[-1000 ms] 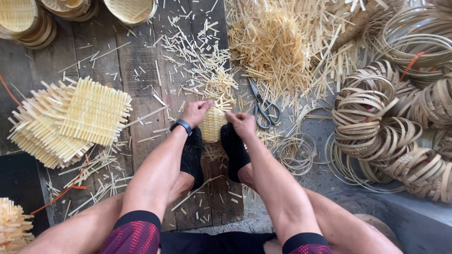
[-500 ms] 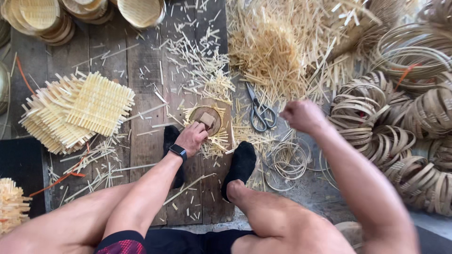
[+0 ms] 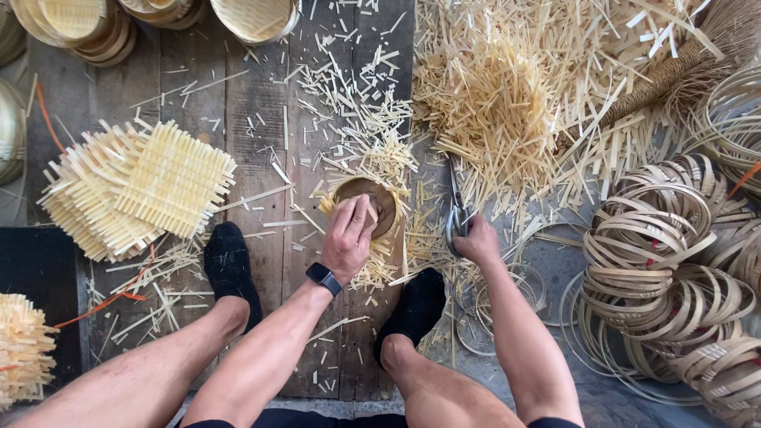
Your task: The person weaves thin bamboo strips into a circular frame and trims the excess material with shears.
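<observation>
Far left: stack of woven mats (image 3: 139, 190) on the plank floor (image 3: 254, 119), edges fraying out, with more woven bundles at the left edge. Finished baskets (image 3: 75, 24) along the top left. Two black-socked feet planted either side of the work.

Centre: left hand (image 3: 349, 238) (smartwatch on the wrist) pressed flat, fingers together, on a small round basket (image 3: 376, 202). The basket sits on the planks in a litter of cut strips, its rim showing past the fingertips.

Just right of it: right hand (image 3: 476, 242) closed round the handles of the scissors (image 3: 456, 210). The blades point away from the person and lie on the floor; can't tell if they're lifted.

Upper right: big heap of cut bamboo strips (image 3: 507, 95). Far right: piled coiled hoops (image 3: 666, 254), well apart from both hands.
</observation>
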